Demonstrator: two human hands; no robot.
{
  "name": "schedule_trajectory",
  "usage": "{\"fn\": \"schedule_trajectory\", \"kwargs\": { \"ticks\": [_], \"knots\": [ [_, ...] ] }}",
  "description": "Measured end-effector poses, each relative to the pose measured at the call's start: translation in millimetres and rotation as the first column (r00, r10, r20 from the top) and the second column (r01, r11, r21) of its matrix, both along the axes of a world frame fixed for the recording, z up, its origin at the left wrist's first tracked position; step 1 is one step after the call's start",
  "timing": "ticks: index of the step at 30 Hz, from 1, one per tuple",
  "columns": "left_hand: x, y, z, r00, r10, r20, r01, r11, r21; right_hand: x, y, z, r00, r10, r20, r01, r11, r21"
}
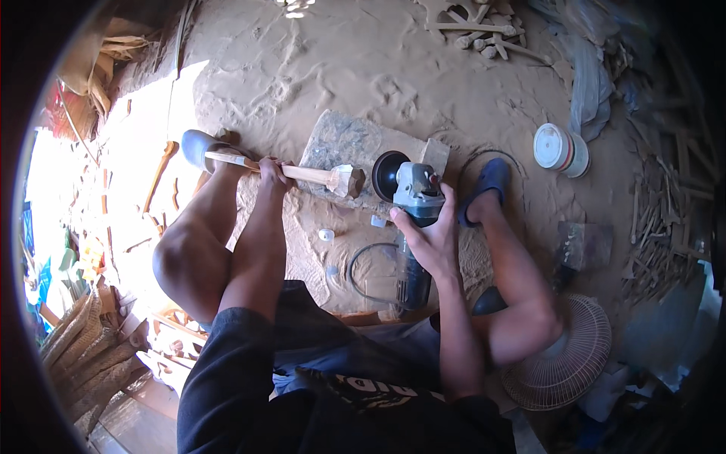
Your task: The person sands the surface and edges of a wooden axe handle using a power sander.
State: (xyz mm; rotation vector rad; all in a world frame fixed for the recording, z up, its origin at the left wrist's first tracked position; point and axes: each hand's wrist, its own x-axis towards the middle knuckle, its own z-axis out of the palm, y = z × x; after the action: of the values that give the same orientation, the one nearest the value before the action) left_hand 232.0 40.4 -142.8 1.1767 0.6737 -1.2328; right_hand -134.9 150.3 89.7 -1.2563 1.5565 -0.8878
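My left hand (275,174) is closed around the shaft of a pale wooden club-shaped piece (311,175), whose thick, faceted head points right. My right hand (435,240) grips the body of an angle grinder (418,189), its fingers wrapped over the grey and dark housing. A round black disc (388,175) on the grinder faces the wooden head, with a small gap between them. Under both lies a flat, dusty stone block (352,144). Whether the disc is spinning cannot be made out.
A dark cable (354,266) curves over the sandy floor near a small white cap (326,235). White buckets (556,147) stand right, and a round fan (578,356) is beside my right leg. Wood pieces lie in piles at far right (484,34) and right (654,234).
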Motion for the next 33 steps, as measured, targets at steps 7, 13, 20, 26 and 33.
{"fn": "schedule_trajectory", "kwargs": {
  "ticks": [7, 13, 20, 26, 33],
  "knots": [
    [-1, 1, 1, 1.0, 0.011, 0.023, -0.01, 0.999, -0.051, 10, -20, 25, 0.983, 0.171, -0.064, -0.173, 0.985, -0.022],
    [-8, -3, 5, 0.998, -0.007, 0.065, 0.005, 1.0, 0.023, 22, -31, 33, 0.964, 0.232, -0.127, -0.229, 0.973, 0.038],
    [-4, -1, 9, 0.999, -0.035, 0.019, 0.036, 0.998, -0.045, 28, -36, 30, 0.929, 0.258, -0.266, -0.265, 0.964, 0.013],
    [-2, 0, 10, 0.998, -0.041, 0.037, 0.041, 0.999, 0.005, 35, -35, 38, 0.934, 0.301, -0.192, -0.291, 0.954, 0.076],
    [-7, -5, 6, 0.995, -0.088, 0.052, 0.088, 0.996, 0.015, 35, -37, 42, 0.933, 0.248, -0.262, -0.248, 0.968, 0.034]
  ]
}}
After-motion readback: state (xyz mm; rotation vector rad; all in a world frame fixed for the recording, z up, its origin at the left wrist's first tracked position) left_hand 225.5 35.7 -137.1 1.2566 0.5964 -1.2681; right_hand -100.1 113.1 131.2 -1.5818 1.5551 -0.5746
